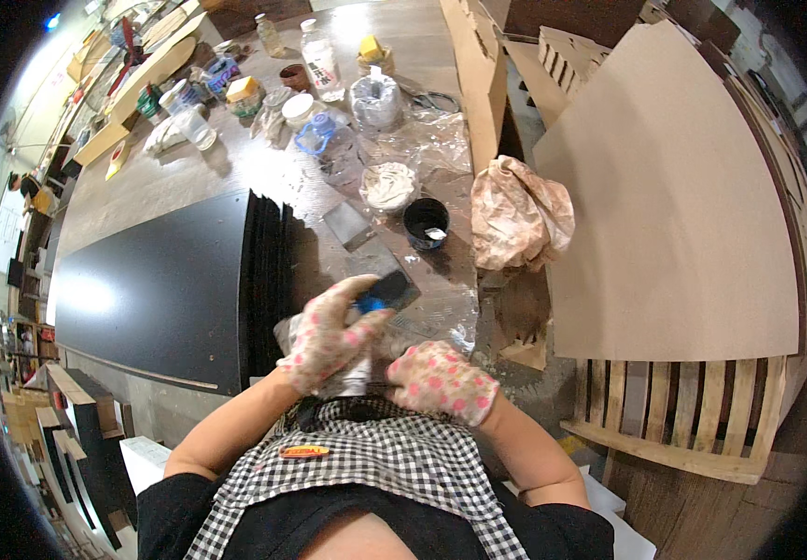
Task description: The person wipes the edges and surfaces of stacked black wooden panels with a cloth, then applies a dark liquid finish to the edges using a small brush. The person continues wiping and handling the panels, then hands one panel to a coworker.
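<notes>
My left hand (329, 336), in a white work glove with pink flowers, closes around a dark flat rectangular piece (390, 290) with a blue part at its lower end. Its exact kind is unclear, and the hand is slightly blurred. A whitish, crumpled bundle (357, 375) shows just below this hand, in front of my apron. To the right, my right hand (445, 379) wears a matching glove with its fingers curled in. Whatever those fingers hold, if anything, is hidden. Beyond my hands, a grey flat plate (348, 227) lies on the table beside a black cup (426, 224).
A stack of black panels (161, 289) lies to the left. A tub with white cloth (389, 188), a clear bottle (321, 61) and several jars stand farther back. A stained crumpled cloth (522, 214) hangs at the table's right edge, beside large brown boards (674, 205) on a wooden pallet (674, 406).
</notes>
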Motion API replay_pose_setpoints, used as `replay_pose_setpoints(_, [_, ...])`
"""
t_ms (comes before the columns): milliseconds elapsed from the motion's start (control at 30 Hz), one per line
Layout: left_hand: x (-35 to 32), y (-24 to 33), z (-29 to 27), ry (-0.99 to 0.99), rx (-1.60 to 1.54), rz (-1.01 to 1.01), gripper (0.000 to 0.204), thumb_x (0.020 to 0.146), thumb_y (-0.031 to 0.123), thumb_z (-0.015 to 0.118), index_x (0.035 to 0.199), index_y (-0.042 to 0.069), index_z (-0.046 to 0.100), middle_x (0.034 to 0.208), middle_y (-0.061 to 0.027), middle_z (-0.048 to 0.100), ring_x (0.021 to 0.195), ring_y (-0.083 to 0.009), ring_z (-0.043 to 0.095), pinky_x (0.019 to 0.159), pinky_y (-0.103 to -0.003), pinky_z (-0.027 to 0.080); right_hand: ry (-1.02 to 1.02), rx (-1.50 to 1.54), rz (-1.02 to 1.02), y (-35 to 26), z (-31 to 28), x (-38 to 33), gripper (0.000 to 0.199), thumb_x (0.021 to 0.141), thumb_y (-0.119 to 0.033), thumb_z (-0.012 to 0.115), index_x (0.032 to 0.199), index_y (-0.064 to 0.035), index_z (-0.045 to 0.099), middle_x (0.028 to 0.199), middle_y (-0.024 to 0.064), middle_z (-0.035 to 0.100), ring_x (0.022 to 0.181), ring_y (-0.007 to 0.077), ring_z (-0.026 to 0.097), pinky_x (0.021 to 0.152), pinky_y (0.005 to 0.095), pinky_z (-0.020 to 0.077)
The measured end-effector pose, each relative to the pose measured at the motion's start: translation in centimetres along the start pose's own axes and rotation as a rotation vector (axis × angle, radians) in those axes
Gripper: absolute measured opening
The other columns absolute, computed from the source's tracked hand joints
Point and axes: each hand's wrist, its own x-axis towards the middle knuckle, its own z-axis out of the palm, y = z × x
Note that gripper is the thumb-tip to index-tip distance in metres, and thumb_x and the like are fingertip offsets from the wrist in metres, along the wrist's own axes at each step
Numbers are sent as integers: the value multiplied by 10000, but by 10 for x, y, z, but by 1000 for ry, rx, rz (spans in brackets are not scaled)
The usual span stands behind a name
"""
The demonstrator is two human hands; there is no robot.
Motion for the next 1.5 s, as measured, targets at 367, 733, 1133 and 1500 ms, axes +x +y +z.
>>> replay_pose_setpoints(367, [-16,-12,2,50,-464,-263,428,909,75,648,1314,3,534,1095,-55,636,848,-73,591,734,-213,485,813,750,673,72,-37,-100,202,974,-161,609,1131,-68,697,834,39,719,718,100,659,679,257,552])
replay_pose_setpoints(733, [8,-2,20,-101,-392,-219,411,941,126,616,1315,-24,535,998,-15,614,784,-50,539,686,-215,451,1596,690,748,91,-28,-154,252,994,-148,535,1150,-5,672,830,64,706,713,109,658,579,211,469])
replay_pose_setpoints(1133, [22,1,31,-225,-286,-290,463,921,144,636,1339,-1,501,1062,-42,617,911,-110,584,813,-244,459,1891,585,664,104,-2,-192,243,999,-127,536,1162,-1,664,917,77,720,740,115,676,573,215,484])
replay_pose_setpoints(1500, [11,4,27,-244,-312,-311,420,922,118,620,1300,-32,514,1025,-51,621,900,-115,578,819,-263,471,1860,570,625,88,-22,-181,240,992,-97,520,1159,12,654,851,71,713,705,112,660,572,215,479])
